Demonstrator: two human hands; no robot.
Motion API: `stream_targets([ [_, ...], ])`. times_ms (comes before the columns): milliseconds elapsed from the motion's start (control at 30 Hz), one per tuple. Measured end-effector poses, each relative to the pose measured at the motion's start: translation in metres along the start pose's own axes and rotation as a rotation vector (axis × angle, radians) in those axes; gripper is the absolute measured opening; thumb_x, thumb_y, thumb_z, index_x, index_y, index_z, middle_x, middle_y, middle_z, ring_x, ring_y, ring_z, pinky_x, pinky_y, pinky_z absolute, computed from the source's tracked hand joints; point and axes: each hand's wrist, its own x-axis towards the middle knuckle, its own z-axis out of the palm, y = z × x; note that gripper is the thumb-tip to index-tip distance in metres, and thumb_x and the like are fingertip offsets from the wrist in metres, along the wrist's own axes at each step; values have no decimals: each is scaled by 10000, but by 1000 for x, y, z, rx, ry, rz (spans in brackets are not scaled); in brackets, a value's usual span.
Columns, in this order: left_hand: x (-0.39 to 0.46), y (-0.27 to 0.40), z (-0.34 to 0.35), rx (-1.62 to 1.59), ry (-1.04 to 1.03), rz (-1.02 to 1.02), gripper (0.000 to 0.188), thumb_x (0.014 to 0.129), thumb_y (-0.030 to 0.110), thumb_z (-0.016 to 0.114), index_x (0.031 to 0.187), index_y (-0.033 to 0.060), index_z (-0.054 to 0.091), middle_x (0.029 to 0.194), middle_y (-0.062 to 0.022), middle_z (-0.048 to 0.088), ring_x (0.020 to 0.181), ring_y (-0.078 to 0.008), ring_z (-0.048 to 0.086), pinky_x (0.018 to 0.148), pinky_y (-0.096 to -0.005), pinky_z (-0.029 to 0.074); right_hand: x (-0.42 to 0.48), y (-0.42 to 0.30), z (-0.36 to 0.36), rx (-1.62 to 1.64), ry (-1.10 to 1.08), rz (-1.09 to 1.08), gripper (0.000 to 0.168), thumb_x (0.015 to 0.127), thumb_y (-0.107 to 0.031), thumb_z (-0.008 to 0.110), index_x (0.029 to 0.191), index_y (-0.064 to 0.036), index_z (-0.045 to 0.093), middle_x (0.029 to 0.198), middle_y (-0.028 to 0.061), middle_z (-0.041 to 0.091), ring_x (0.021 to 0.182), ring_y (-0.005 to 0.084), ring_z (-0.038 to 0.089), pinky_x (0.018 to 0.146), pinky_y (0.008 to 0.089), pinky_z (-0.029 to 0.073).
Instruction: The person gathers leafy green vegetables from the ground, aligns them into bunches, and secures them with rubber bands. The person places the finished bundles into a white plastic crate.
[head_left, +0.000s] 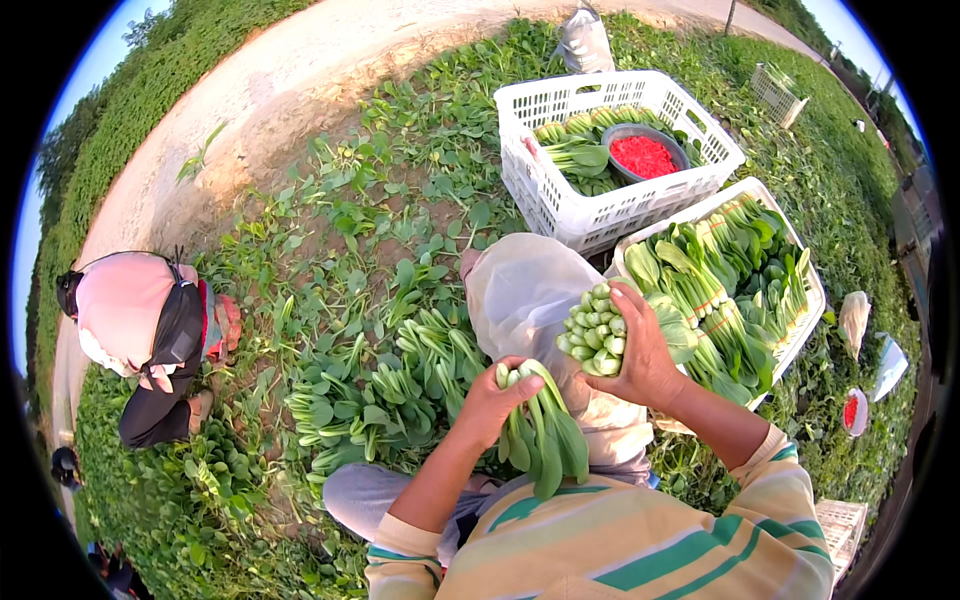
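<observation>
My right hand (641, 349) grips a thick bunch of bok choy (596, 326), its pale cut stem ends facing left. The leaves of that bunch are partly hidden behind my fingers. Over my lap, my left hand (487, 405) has a few bok choy plants (547, 431) between thumb and fingers, their leaves hanging down. Loose bok choy (390, 397) lies heaped on the ground to the left of my knees. Close to my right hand stands a white plastic crate (814, 300) of bok choy bunches (705, 285) tied with reddish bands.
A second white crate (536, 180) holds more bunches and a grey bowl (651, 176) of red bands. A white sack (585, 41) stands behind it. At left, another person (139, 311) bends over the plants. More crates (780, 94) and a plastic bag (855, 322) lie off to the right.
</observation>
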Motion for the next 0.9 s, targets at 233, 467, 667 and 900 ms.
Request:
stream_targets([
  [233, -10, -11, 37, 12, -108, 126, 374, 850, 152, 684, 1165, 22, 530, 922, -15, 599, 802, -100, 566, 691, -242, 467, -3, -7, -12, -1, -98, 35, 1016, 671, -378, 810, 1401, -14, 203, 1380, 250, 328, 1238, 418, 376, 1037, 473, 333],
  [467, -7, -9, 48, 428, 74, 315, 316, 840, 183, 708, 1070, 18, 566, 823, -8, 579, 657, -82, 541, 632, -235, 469, 6, -9, -16, 1, -169, -20, 935, 739, -384, 761, 1400, -4, 221, 1353, 254, 377, 1222, 408, 418, 1041, 466, 339],
  [667, -12, -9, 44, 232, -4, 306, 335, 863, 177, 686, 1119, 12, 547, 927, -29, 598, 758, -88, 586, 688, -240, 484, 14, -17, -18, 125, -195, 95, 894, 759, -367, 748, 1392, -7, 228, 1331, 251, 389, 1199, 421, 432, 1039, 468, 341],
  [900, -17, -4, 35, 90, -132, 235, 343, 892, 163, 637, 1178, 7, 528, 951, -59, 634, 854, -150, 643, 795, -288, 504, 15, -22, -13, 101, -172, 107, 901, 766, -375, 743, 1388, 11, 216, 1329, 268, 370, 1226, 431, 392, 1046, 471, 327],
])
